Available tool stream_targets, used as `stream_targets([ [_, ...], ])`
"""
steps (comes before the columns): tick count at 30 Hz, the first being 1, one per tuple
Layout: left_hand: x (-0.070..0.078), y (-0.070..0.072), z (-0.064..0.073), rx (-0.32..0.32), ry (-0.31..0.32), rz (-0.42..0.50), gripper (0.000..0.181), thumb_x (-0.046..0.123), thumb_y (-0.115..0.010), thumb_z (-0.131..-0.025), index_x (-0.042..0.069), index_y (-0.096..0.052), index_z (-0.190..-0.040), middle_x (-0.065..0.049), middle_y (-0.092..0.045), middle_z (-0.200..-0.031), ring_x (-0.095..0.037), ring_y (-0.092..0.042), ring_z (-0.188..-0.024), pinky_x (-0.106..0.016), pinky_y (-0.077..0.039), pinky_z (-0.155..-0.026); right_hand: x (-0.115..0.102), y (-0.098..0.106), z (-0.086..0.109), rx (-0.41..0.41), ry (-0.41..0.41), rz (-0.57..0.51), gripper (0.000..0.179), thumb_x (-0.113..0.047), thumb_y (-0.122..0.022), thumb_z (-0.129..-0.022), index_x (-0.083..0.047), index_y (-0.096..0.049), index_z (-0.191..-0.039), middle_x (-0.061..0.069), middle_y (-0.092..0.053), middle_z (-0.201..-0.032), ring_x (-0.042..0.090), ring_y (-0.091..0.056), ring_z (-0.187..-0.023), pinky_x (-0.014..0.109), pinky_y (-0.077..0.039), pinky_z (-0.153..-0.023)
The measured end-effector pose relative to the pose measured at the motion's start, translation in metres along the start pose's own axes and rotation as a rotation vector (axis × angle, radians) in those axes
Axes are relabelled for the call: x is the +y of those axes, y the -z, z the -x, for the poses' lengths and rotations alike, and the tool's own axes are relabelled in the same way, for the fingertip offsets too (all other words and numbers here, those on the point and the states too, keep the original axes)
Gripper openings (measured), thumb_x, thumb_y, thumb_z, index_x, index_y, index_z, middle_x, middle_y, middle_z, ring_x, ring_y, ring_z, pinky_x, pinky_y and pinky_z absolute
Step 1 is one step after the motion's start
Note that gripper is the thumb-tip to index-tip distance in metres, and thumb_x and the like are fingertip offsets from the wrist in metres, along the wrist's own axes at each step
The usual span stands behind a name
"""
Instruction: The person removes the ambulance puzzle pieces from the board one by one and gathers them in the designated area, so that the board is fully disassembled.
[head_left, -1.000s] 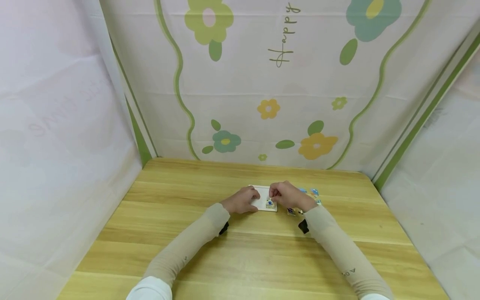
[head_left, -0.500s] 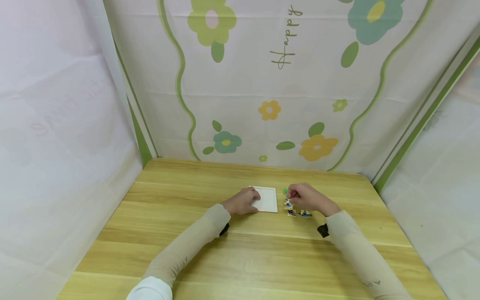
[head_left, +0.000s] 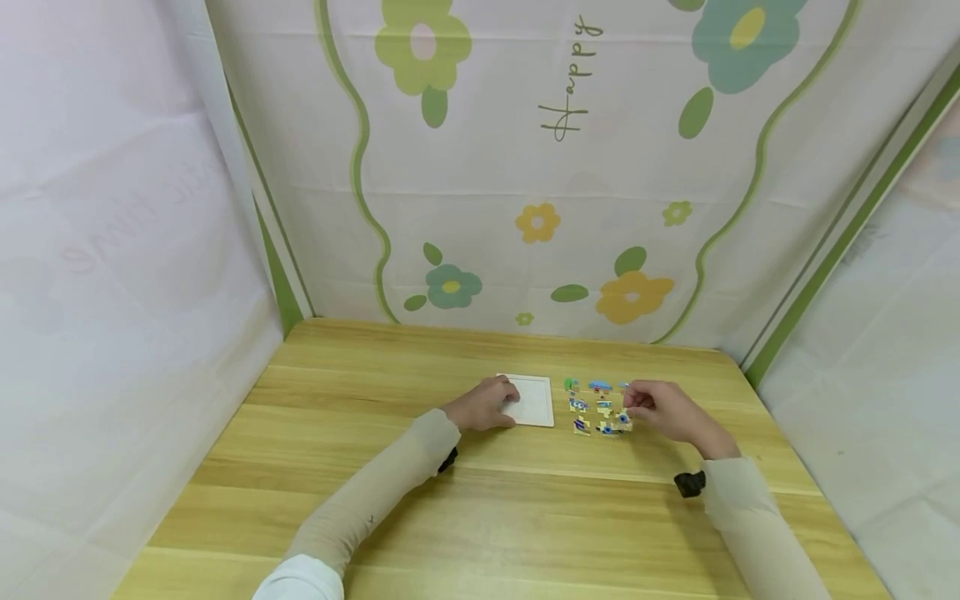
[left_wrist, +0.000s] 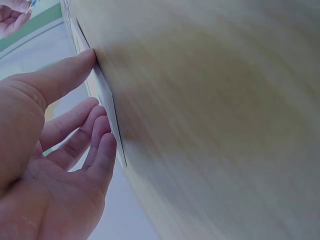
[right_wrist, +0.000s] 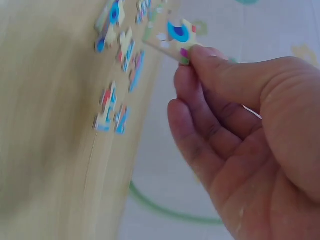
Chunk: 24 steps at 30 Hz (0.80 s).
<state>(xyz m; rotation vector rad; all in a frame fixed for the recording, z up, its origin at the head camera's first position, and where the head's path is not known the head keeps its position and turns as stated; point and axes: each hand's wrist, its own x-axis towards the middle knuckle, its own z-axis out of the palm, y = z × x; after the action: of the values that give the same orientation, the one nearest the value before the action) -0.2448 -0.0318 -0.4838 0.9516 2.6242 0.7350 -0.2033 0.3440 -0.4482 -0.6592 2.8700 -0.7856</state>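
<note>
The white puzzle tray (head_left: 534, 408) lies flat on the table. My left hand (head_left: 483, 403) holds it by its left side; in the left wrist view, the thumb (left_wrist: 75, 70) touches the tray's edge and the bent fingertips rest against it. My right hand (head_left: 667, 410) pinches a jigsaw piece (right_wrist: 170, 37) with a blue round mark between thumb and index finger, the other fingers loosely curled. In the head view that piece is at the right end of several loose jigsaw pieces (head_left: 580, 427), laid out right of the tray.
The wooden table (head_left: 480, 517) is enclosed by a flower-printed cloth (head_left: 465, 167) behind and pale cloth walls at both sides. A black wrist strap (head_left: 690, 484) sits on my right wrist.
My right hand has carried the jigsaw piece from above the tray rightward, past the loose pieces, which now show. My left hand has stayed at the tray.
</note>
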Motion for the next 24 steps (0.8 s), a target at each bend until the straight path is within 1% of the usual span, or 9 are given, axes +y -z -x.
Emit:
stream_targets([
  [4, 0.0, 0.0, -0.001, -0.002, -0.006, -0.008, 0.042, 0.02, -0.08, -0.097, 0.002, -0.067, -0.133, -0.009, -0.064, -0.134, -0.023, -0.058, -0.123, -0.038, -0.047, -0.113, 0.015, 0.007, 0.011, 0.007, -0.046, -0.013, 0.004, -0.008, -0.071, -0.101, -0.01, -0.068, -0.099, -0.001, -0.069, -0.092, 0.008, -0.063, -0.084, 0.026, -0.054, -0.073],
  [7, 0.0, -0.001, -0.001, -0.002, -0.006, -0.011, 0.043, 0.02, -0.08, -0.097, 0.002, -0.067, -0.133, -0.009, -0.064, -0.134, -0.023, -0.058, -0.123, -0.038, -0.047, -0.114, 0.024, 0.01, 0.017, -0.009, -0.085, -0.03, 0.002, -0.009, -0.07, -0.102, -0.007, -0.069, -0.1, 0.001, -0.07, -0.094, 0.012, -0.063, -0.085, 0.025, -0.053, -0.072],
  [10, -0.001, -0.001, -0.001, -0.006, -0.001, -0.01, 0.043, 0.021, -0.079, -0.097, 0.002, -0.067, -0.134, -0.009, -0.063, -0.134, -0.023, -0.058, -0.122, -0.037, -0.048, -0.113, 0.031, 0.01, 0.02, -0.032, -0.103, -0.057, 0.005, -0.008, -0.069, -0.102, -0.004, -0.071, -0.102, 0.005, -0.071, -0.094, 0.017, -0.064, -0.085, 0.024, -0.052, -0.071],
  [13, -0.002, -0.001, -0.001, -0.005, -0.001, -0.008, 0.044, 0.021, -0.079, -0.097, 0.002, -0.067, -0.134, -0.009, -0.063, -0.133, -0.022, -0.058, -0.121, -0.037, -0.048, -0.112, 0.036, 0.008, 0.02, -0.049, -0.113, -0.081, 0.004, -0.005, -0.069, -0.101, -0.002, -0.071, -0.103, 0.006, -0.071, -0.094, 0.016, -0.064, -0.085, 0.024, -0.052, -0.072],
  [16, -0.002, -0.001, -0.001, -0.005, 0.0, 0.002, 0.044, 0.02, -0.079, -0.097, 0.002, -0.067, -0.135, -0.009, -0.062, -0.134, -0.023, -0.057, -0.121, -0.038, -0.048, -0.112, 0.04, 0.004, 0.018, -0.06, -0.106, -0.083, 0.005, -0.006, -0.068, -0.102, -0.002, -0.072, -0.103, 0.005, -0.071, -0.095, 0.011, -0.063, -0.084, 0.024, -0.052, -0.072],
  [19, -0.003, -0.002, -0.002, -0.004, 0.0, 0.0, 0.043, 0.021, -0.08, -0.097, 0.003, -0.067, -0.133, -0.009, -0.062, -0.134, -0.022, -0.057, -0.121, -0.038, -0.048, -0.112, 0.042, 0.0, 0.015, -0.057, -0.12, -0.074, 0.006, -0.008, -0.068, -0.103, -0.003, -0.071, -0.102, 0.003, -0.071, -0.094, 0.007, -0.061, -0.083, 0.023, -0.052, -0.072],
  [24, -0.003, -0.002, -0.002, -0.006, 0.002, -0.009, 0.042, 0.022, -0.08, -0.097, 0.004, -0.067, -0.133, -0.008, -0.063, -0.134, -0.022, -0.057, -0.121, -0.037, -0.048, -0.112, 0.042, -0.003, 0.012, -0.063, -0.121, -0.081, 0.005, -0.005, -0.066, -0.103, -0.003, -0.071, -0.101, 0.005, -0.07, -0.094, 0.009, -0.06, -0.083, 0.024, -0.051, -0.072],
])
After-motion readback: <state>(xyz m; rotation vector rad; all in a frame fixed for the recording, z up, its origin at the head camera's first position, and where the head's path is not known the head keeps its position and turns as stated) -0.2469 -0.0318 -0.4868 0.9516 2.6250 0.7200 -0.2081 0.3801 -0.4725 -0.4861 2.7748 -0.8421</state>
